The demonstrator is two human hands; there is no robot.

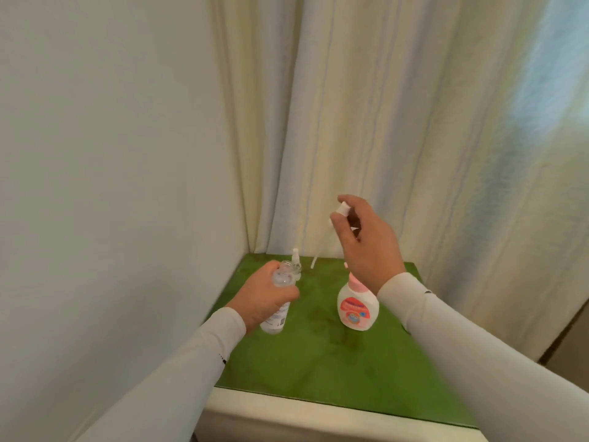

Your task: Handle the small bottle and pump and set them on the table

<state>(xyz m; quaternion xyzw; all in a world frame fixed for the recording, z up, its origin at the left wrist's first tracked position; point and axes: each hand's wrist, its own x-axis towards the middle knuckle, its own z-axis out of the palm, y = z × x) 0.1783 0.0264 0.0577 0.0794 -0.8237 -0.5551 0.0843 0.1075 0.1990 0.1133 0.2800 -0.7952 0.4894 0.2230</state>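
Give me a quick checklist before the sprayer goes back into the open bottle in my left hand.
1. Left hand has a firm grip on the clear bottle: ok.
2. Bottle mouth open and facing up: ok, though tilted.
3. Right hand pinches the sprayer: ok.
4. Dip tube lined up over the mouth: not ok, it hangs to the right of the bottle.
5. Pink pump bottle clear of the path: ok, it stands apart on the green table.
6. Small spray bottle behind the left hand out of the way: cannot tell.
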